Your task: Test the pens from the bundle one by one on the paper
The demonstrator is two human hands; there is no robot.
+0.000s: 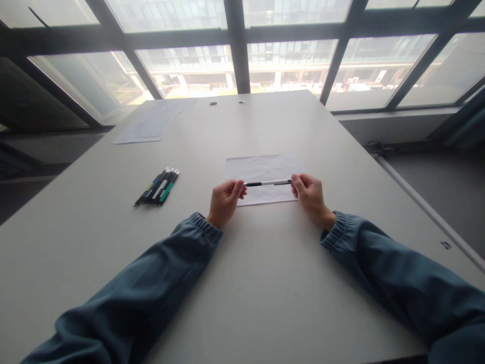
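In the head view, a smooth white table (265, 298) with a straight far edge leaves room around a flat white paper sheet (265, 195), slim dark plastic pens (157, 187) lying left. Over the sheet, left hand (224, 201) and right hand (310, 196) have fingers clamped on opposite ends of a slender black-and-white plastic pen (268, 183).

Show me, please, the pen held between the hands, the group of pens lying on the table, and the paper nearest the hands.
Held pen (269, 182): head view, on its white barrel.
Group of pens (157, 187): head view, around its middle.
Paper (263, 168): head view, on its far half.
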